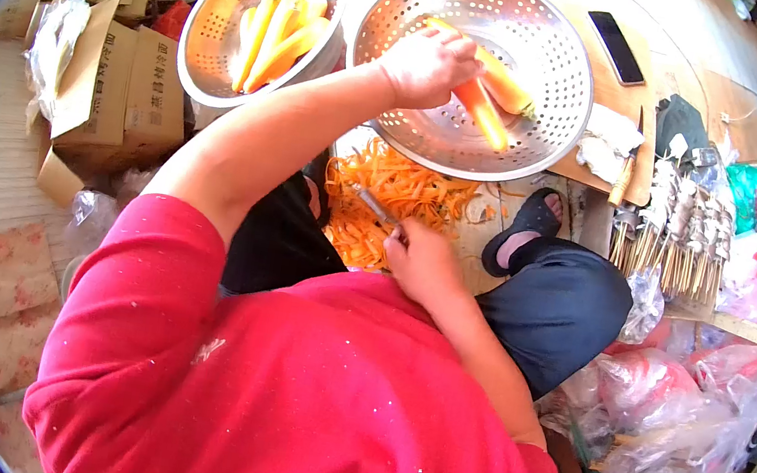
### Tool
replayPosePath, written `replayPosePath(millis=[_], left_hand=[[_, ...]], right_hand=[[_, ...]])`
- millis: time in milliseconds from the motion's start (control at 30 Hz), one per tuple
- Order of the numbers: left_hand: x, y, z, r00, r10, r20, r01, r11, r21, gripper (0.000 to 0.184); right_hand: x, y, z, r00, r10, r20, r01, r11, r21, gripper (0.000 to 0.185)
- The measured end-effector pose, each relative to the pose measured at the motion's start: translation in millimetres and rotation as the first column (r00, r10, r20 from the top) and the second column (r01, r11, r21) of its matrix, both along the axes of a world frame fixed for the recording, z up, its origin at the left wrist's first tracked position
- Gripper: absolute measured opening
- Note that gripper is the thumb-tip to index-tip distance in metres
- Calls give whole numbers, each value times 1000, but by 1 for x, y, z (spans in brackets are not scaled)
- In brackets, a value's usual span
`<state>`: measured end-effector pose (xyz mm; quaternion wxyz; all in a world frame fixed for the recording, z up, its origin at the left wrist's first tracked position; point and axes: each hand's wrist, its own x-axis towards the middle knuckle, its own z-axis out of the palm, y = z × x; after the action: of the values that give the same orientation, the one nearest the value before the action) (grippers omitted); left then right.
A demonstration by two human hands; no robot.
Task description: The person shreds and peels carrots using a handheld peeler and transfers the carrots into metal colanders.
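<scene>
My left hand [432, 65] reaches over the large perforated metal colander [564, 118], fingers curled round a carrot [481, 114] that points down to the right. Another carrot [507, 78] lies beside it in the same colander, partly hidden by the hand. Lower down, my right hand [423, 260] is closed on the handle of a peeler [380, 206], whose head points up and left. Beneath the peeler is a heap of orange carrot peelings [414, 188] on the floor between my legs. A second colander [198, 37], at the left, holds several peeled carrots [276, 33].
A phone [616, 47] and a knife [623, 179] lie on a wooden board [652, 91] at the right, near a crumpled white cloth [609, 143]. Bundled skewers [685, 226] stand beyond it. Plastic bags [672, 423] fill the lower right; cardboard boxes [121, 104] stand at left.
</scene>
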<state>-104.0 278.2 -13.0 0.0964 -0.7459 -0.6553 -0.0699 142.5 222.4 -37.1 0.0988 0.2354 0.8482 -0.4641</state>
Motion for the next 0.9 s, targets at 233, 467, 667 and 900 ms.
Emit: replayPosePath(millis=[233,467,667,900], left_hand=[[12,-112,74,981,-9,193,-74,906,418,46],[69,-184,41,947,55,317,-138,960,246,44],[94,-211,-3,249,233,940,-727,686,23,47],[104,-206,-16,-844,-74,531,-405,738,-540,41]], right_hand=[[-6,0,7,816,-561,136,309,224,-924,24],[-13,-23,28,869,-491,64,73,0,-997,34],[-13,-41,21,848,-518,-117,66,320,-945,42],[-9,-58,21,940,-293,-173,81,685,-724,43]])
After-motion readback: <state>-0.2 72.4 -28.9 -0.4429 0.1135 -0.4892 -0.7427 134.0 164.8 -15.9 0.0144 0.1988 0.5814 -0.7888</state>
